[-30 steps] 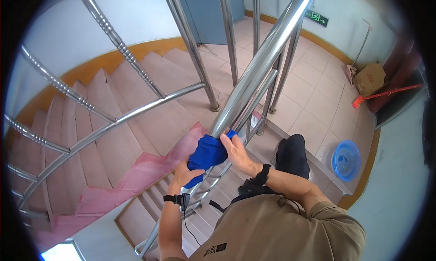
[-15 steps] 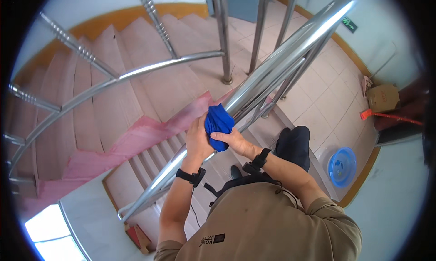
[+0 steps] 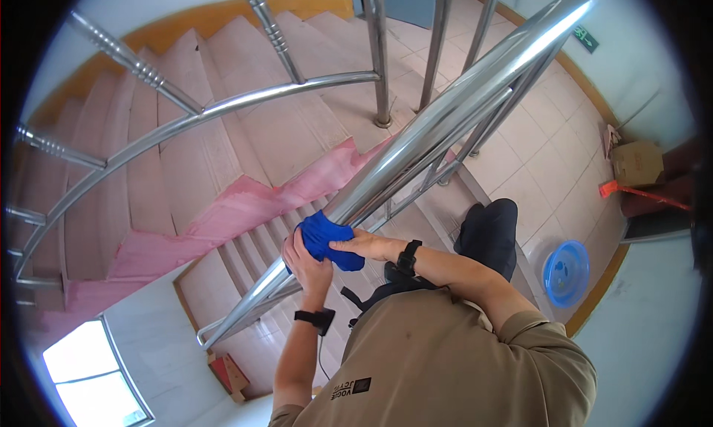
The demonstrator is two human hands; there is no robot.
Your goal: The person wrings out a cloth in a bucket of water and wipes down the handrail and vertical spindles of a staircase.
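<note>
A shiny steel handrail [image 3: 431,134] runs slantwise from the upper right down to the lower left. Draped over it at mid-length is a bunched blue cloth [image 3: 325,238]. My left hand [image 3: 306,267] presses the cloth's left side against the rail, fingers curled round it. From the right, my right hand [image 3: 364,246] grips the cloth, its thumb lying on top and its other fingers hidden under the fabric. Both wrists carry black bands. The rail surface beneath the cloth is hidden.
Winding stairs [image 3: 193,130] with pink edging lie beyond the rail, behind a curved lower rail [image 3: 245,104] and steel balusters. On the tiled landing to the right stand a blue basin [image 3: 566,274], a cardboard box [image 3: 637,163] and a red-headed tool [image 3: 609,188].
Both hands and the blue cloth have slid down along the handrail, toward the lower left. The cloth is spread a little wider now.
</note>
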